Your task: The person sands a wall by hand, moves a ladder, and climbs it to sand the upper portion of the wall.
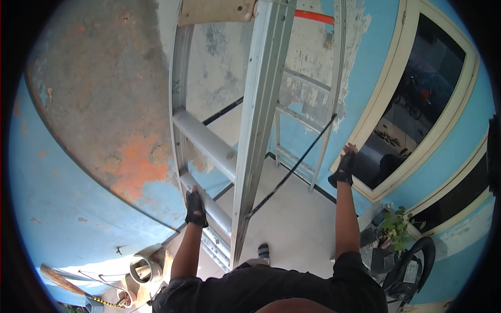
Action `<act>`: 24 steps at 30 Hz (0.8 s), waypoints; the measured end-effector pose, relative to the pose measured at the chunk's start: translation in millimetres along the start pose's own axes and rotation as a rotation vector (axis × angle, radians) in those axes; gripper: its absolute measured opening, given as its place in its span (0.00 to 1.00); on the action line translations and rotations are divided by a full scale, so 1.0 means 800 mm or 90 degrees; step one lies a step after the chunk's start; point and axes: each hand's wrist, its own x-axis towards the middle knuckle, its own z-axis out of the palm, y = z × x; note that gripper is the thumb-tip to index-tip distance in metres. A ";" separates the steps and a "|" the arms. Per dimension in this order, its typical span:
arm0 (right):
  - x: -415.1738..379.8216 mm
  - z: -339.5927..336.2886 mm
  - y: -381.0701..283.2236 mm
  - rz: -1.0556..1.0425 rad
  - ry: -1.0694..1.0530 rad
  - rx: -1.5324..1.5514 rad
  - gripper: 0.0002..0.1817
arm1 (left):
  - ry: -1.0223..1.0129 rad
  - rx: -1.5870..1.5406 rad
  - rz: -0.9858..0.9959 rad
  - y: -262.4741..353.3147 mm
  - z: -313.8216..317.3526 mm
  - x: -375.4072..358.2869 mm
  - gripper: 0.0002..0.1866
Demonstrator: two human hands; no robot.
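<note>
An aluminium stepladder (pixel 265 99) stands spread in front of me, its wide steps facing my side. My left hand (pixel 195 207), in a black fingerless glove, is closed on the ladder at the left end of a low step (pixel 211 206). To the right of the ladder, my right hand (pixel 344 168) is raised in a matching glove, holding nothing. Its fingers point forward and lie apart, overlapping the edge of the cream window frame (pixel 365 136) in this view. A black diagonal brace (pixel 292 169) joins the ladder's front and rear legs.
The blue wall (pixel 68 208) has peeling paint and grey patches. At the lower left are a bucket (pixel 145 268) and a broom (pixel 62 279). A potted plant (pixel 397 228) and a black chair-like object (pixel 417 266) stand at the lower right. My sandalled foot (pixel 264 253) rests on the tiles.
</note>
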 end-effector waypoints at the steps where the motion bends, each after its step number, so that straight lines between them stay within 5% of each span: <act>1: 0.023 -0.007 0.019 0.023 -0.014 -0.007 0.27 | 0.013 -0.016 -0.016 0.004 0.004 0.003 0.20; 6: 0.141 -0.027 0.108 0.140 -0.080 -0.044 0.30 | 0.104 -0.033 0.114 0.015 0.026 -0.026 0.26; 9: 0.206 -0.007 0.116 0.240 -0.194 -0.010 0.38 | 0.054 0.012 0.077 -0.059 -0.044 0.049 0.32; 12: 0.247 0.039 0.113 0.384 -0.469 -0.051 0.38 | 0.068 0.017 0.068 -0.061 -0.074 0.034 0.27; 13: 0.264 0.053 0.142 0.439 -0.502 -0.062 0.38 | 0.069 0.199 0.138 -0.061 -0.079 0.017 0.22; 16: 0.339 0.067 0.263 0.516 -0.512 -0.144 0.31 | 0.128 0.149 0.101 -0.048 -0.069 -0.014 0.23; 20: 0.386 0.086 0.323 0.583 -0.770 -0.080 0.32 | 0.196 0.112 0.079 -0.031 -0.045 -0.037 0.24; 24: 0.350 0.125 0.271 0.601 -0.828 -0.099 0.27 | 0.249 0.096 0.077 -0.023 -0.027 -0.052 0.25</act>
